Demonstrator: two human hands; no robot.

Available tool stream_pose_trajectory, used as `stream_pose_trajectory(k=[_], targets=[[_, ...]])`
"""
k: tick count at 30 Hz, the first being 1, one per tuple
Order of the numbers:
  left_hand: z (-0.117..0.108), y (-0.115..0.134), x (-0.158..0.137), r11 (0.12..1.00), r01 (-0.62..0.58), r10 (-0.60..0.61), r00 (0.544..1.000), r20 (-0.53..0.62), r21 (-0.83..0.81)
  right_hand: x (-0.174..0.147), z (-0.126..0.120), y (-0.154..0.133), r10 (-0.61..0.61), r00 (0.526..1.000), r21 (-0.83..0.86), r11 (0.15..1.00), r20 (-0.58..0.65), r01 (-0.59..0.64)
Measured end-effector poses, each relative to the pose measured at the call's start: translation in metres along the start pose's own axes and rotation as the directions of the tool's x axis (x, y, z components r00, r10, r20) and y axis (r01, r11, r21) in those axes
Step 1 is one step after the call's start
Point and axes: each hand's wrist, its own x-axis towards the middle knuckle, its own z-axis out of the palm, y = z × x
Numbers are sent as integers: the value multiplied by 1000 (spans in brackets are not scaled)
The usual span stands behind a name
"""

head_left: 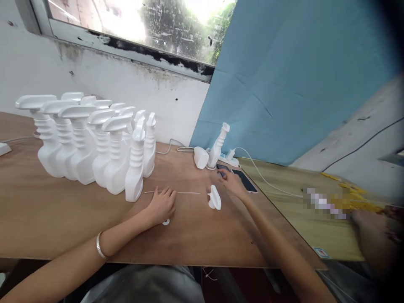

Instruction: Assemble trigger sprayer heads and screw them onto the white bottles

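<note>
My left hand (162, 205) rests on the brown tabletop with its fingers apart, its fingertips at a thin white tube (188, 193). A small round white piece (166, 221) sticks out beside the near edge of that hand; the rest of it is hidden. My right hand (232, 183) is stretched forward at the right, fingers apart and nothing visible in them. Its fingertips are near a dark phone (222, 168) and a second, pink-edged phone (248, 182). Between my hands lies a white spray trigger head (215, 198).
Several white spray bottles with trigger heads (82, 145) stand close together at the left. An upright bottle without a head (217, 145) stands beside another white bottle lying down (201, 158), near a power strip (229, 160). Another person's hand (369, 227) is at the adjoining table.
</note>
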Motion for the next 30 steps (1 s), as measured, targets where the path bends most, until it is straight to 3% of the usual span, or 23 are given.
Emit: stream_pose_trajectory(k=[2,4,8,9,12,16,18,21,25,30], targets=[[-3,0,1,1000,1,-1,1000,-12,-3,-1,-20,-21,-15,998,18,1000,-61,16],[-10,1,2,1000,-8,8,998,-64,-1,-10,-31,-49,-99,984,65,992,-150,110],[-39,1,-2,999,-17,27,954,-298,36,-46,-12,-103,-260,959,-29,964,110,264],[-48,0,-5,999,-5,22,928,-372,47,-54,-2,-110,-249,952,-105,957,178,270],[-75,-8,-21,993,103,-50,810,-585,58,-67,15,-116,-179,961,-188,958,210,219],[-92,-27,-48,916,402,-271,601,-752,-9,-61,-6,-97,-86,987,-205,972,137,113],[-94,-33,-59,839,540,-410,552,-726,-64,-54,-23,-79,-36,999,-156,987,40,42],[-93,-35,-66,723,684,-619,579,-530,-96,-46,-35,-45,95,995,-214,972,-38,-101],[-91,-36,-60,638,770,-745,617,-252,1,-47,-15,-11,180,972,-264,955,153,-136],[-85,-45,-52,650,757,-743,652,-152,67,-60,13,1,169,959,-212,970,226,-121]])
